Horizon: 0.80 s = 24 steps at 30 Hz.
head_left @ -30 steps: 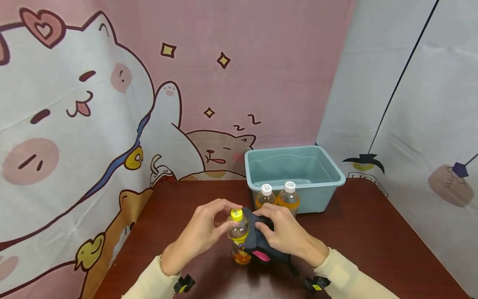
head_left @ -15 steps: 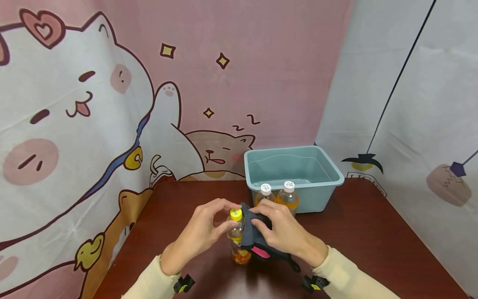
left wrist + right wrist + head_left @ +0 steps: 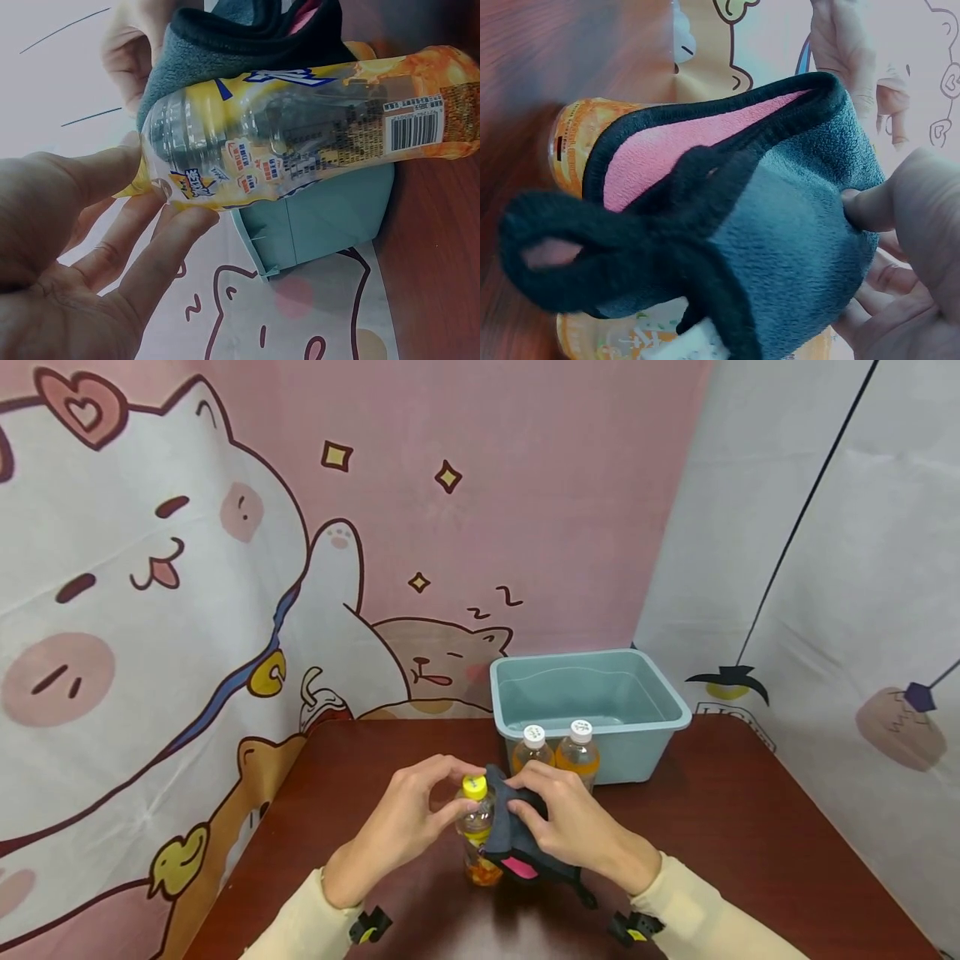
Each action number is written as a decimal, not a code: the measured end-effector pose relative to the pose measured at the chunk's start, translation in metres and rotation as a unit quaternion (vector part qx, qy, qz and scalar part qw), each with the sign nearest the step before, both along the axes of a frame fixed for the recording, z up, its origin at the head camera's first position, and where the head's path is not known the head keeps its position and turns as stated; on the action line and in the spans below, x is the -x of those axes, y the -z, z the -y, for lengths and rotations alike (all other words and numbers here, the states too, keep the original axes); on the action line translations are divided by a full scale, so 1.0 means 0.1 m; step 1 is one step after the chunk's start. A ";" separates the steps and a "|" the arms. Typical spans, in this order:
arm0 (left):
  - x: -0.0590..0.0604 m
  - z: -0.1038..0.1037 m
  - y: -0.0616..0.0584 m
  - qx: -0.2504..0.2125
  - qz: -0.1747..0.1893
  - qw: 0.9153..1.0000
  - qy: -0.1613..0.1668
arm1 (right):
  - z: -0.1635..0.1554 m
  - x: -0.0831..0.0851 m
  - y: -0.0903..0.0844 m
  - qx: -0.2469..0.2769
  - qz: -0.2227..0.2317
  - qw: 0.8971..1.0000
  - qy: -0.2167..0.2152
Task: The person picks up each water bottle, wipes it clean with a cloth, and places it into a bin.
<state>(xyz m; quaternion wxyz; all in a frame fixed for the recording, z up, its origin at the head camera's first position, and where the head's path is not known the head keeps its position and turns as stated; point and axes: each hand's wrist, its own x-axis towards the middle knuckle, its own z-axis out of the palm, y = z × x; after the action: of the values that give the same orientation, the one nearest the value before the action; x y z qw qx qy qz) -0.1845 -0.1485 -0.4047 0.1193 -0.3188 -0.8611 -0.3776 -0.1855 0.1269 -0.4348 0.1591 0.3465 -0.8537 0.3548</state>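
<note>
A clear plastic drink bottle (image 3: 480,852) with a yellow cap (image 3: 474,787) and an orange base stands upright on the table in the head view. My left hand (image 3: 405,818) holds it at the neck, thumb and fingers on either side just below the cap. From the right, my right hand (image 3: 570,818) pinches a dark grey fleecy cloth (image 3: 508,831) between thumb and fingers. This cloth has black edging, a hanging loop and a pink underside (image 3: 705,139). It lies against the bottle's right side and covers part of it. The bottle's label (image 3: 247,150) and barcode show in the left wrist view.
Two bottles with white caps, one left (image 3: 533,747) and one right (image 3: 580,756), stand just behind my right hand. Behind them is a light blue plastic tub (image 3: 637,756). The dark red-brown table (image 3: 720,860) ends at printed curtains.
The cloth has shifted slightly left and up along the bottle, then a little back to the right. My right hand moved with it. The left hand keeps its hold at the neck.
</note>
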 end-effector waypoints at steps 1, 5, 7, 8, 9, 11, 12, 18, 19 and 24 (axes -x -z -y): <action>0.00 0.00 0.00 -0.001 -0.001 1.000 0.001 | 0.00 0.00 0.01 -0.003 -0.001 1.000 0.000; 0.01 0.01 -0.01 -0.005 -0.004 1.000 0.005 | -0.02 0.03 0.07 -0.023 -0.002 1.000 -0.002; 0.01 0.01 -0.01 -0.007 0.001 1.000 0.006 | -0.02 0.04 0.12 -0.040 0.006 0.999 -0.003; 0.00 0.01 -0.01 -0.007 0.002 1.000 0.006 | -0.03 0.05 0.14 -0.050 0.012 0.999 -0.004; 0.00 0.00 -0.01 -0.006 0.004 1.000 0.005 | -0.02 0.05 0.17 -0.060 0.018 0.998 -0.006; 0.00 0.00 -0.01 -0.005 0.003 1.000 0.005 | -0.02 0.07 0.24 -0.079 0.030 0.996 -0.010; 0.00 0.01 -0.01 -0.005 0.005 1.000 0.004 | -0.01 0.07 0.27 -0.089 0.035 0.995 -0.013; -0.02 0.01 -0.01 -0.002 0.011 1.000 -0.002 | 0.07 0.15 0.48 -0.139 0.054 0.987 -0.056; -0.02 0.01 -0.02 -0.002 0.013 1.000 -0.003 | 0.08 0.16 0.51 -0.145 0.056 0.986 -0.060; -0.01 -0.01 -0.03 0.000 0.014 1.000 0.002 | 0.10 0.19 0.61 -0.155 0.053 0.985 -0.052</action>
<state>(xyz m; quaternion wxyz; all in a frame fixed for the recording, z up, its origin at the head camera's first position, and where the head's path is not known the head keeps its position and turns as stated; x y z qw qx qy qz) -0.1833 -0.1477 -0.4019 0.1064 -0.3149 -0.8620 -0.3827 -0.2046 0.1168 -0.4962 0.0392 0.3921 -0.8862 0.2437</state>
